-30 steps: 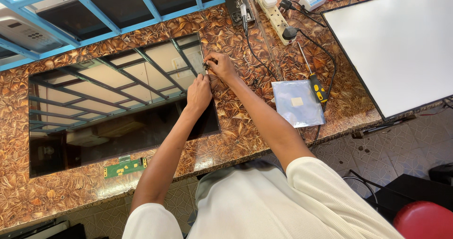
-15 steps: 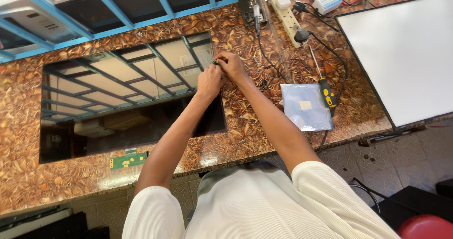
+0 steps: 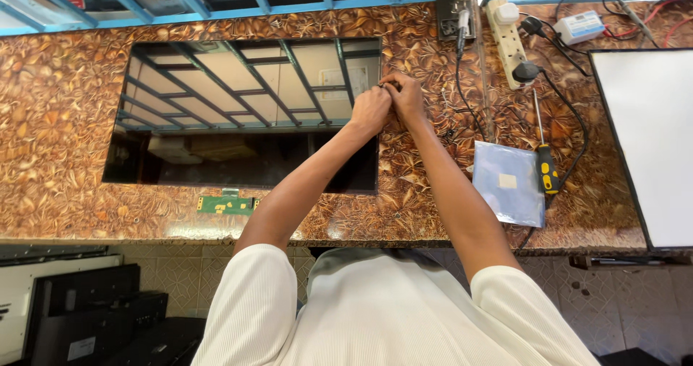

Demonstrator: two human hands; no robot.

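A large glossy black display panel lies flat on the brown patterned counter and mirrors the ceiling's blue beams. Both my hands meet at its upper right edge. My left hand rests over the panel's edge with fingers curled. My right hand sits just beside it on the counter side. Together their fingertips pinch a small dark piece at the panel's edge; what it is I cannot make out.
A green circuit strip hangs off the panel's near edge. To the right lie a silvery bag, a yellow-handled screwdriver, a white power strip with cables, and a white panel. Dark screens stand below the counter.
My hands, slightly apart a second ago, have closed together at the panel's right edge. The view has shifted a little; the panel has not moved.
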